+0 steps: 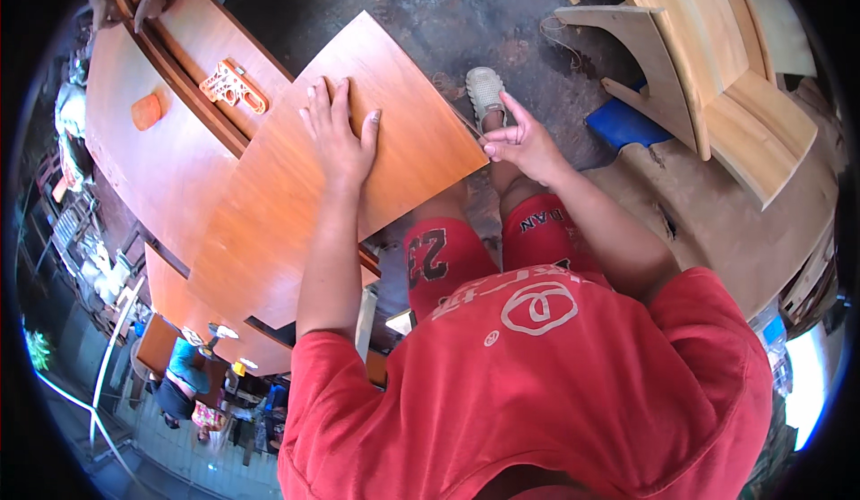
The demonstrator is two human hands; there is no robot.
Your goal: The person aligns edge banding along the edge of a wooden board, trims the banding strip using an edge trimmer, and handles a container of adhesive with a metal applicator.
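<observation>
My left hand (340,137) lies open, fingers spread, on an orange-brown veneered panel (417,137) with a slightly curved face. My right hand (524,146) is at that panel's right corner, with thumb and middle finger on the edge and the index finger raised. Beneath and left of the panel lie larger curved panels (134,168) with a long wooden strip (197,106) along them. An orange perforated tool (235,86) and a small rounded orange block (146,112) rest on them.
A co-worker's hands (143,7) grip the strip at upper left. Pale wooden furniture parts (743,124) stand at right on brown sheeting (717,231), near a blue object (618,119). My sandalled foot (486,88) is on the dark floor (403,7). People (179,392) appear at lower left.
</observation>
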